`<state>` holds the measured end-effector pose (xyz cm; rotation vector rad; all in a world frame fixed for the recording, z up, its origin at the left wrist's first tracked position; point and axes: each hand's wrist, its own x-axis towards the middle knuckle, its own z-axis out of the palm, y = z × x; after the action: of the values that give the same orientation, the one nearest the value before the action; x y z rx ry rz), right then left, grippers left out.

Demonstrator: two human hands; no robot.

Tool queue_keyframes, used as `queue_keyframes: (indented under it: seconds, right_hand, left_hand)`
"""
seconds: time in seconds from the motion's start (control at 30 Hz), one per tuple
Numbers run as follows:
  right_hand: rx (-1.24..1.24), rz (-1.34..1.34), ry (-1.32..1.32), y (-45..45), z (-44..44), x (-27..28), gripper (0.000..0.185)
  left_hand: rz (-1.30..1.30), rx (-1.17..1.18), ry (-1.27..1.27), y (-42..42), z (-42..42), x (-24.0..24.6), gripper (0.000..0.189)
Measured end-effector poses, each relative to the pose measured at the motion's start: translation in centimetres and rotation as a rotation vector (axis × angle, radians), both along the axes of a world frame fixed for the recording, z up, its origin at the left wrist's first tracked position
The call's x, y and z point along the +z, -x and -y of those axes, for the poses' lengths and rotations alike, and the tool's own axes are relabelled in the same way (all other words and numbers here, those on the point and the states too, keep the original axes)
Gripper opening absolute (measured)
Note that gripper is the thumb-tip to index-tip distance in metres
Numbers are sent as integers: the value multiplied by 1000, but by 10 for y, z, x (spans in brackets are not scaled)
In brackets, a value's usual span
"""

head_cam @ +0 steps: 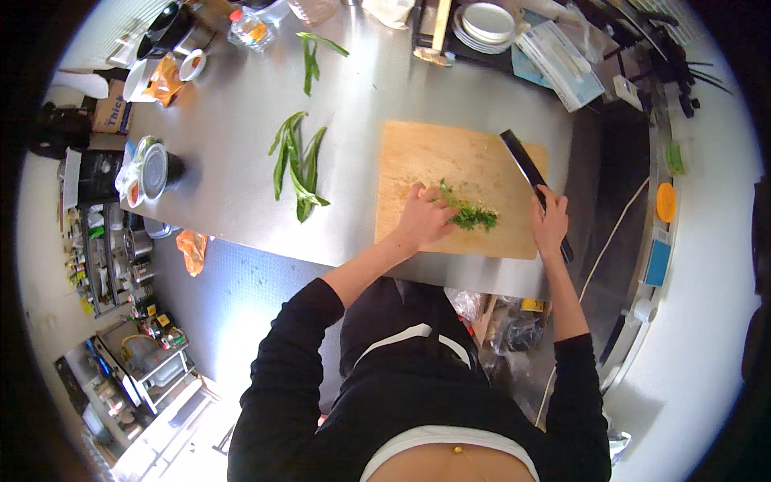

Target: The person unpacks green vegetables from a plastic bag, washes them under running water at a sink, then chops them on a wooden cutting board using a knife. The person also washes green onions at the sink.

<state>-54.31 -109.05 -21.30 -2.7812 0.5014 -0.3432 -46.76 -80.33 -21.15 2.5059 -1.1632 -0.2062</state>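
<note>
A wooden cutting board lies near the front edge of the metal table. On its lower middle sits a small heap of chopped green herbs. My left hand rests at the heap's left end, fingers bent over the greens; whether any are pinched between them is hidden. In my right hand is the black handle of a kitchen knife. Its broad dark blade points away from me over the board's right side, apart from the herbs. Long green leaves lie on the table left of the board.
More leaves lie farther back. Stacked white plates and a glove box stand at the back right. A lidded container is at the left edge, a plastic bottle at the back left. A pale cord hangs at right.
</note>
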Motion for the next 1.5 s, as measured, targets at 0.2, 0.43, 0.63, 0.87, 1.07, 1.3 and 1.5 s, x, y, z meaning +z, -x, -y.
queue_keyframes:
  seconds: [0.2,0.43,0.63,0.87,1.07,1.3,1.5]
  right_hand:
    - [21,-36,104,-12,-17,-46,31]
    - [-72,-531,230,-35,-52,-11,36]
    - [164,-297,106,-183,-165,22,39]
    - [260,14,-56,-449,-397,-26,45]
    - [92,-123,138,-516,-432,-73,39]
    - [113,194,-852,-366,-390,2,20]
    - [-234,656,-1148,-120,-407,120,17]
  left_hand:
    - [159,75,211,-10,-29,-1,36]
    - [-136,574,294,-118,-149,-5,41]
    - [8,660,-419,-188,-202,-23,117]
    - [-174,543,-109,-208,-268,-57,56]
    - [-904,585,571,-235,-346,-54,50]
    - [-1267,328,1063,-275,-321,30,46]
    - [-1415,-66,910,-161,-228,112,48]
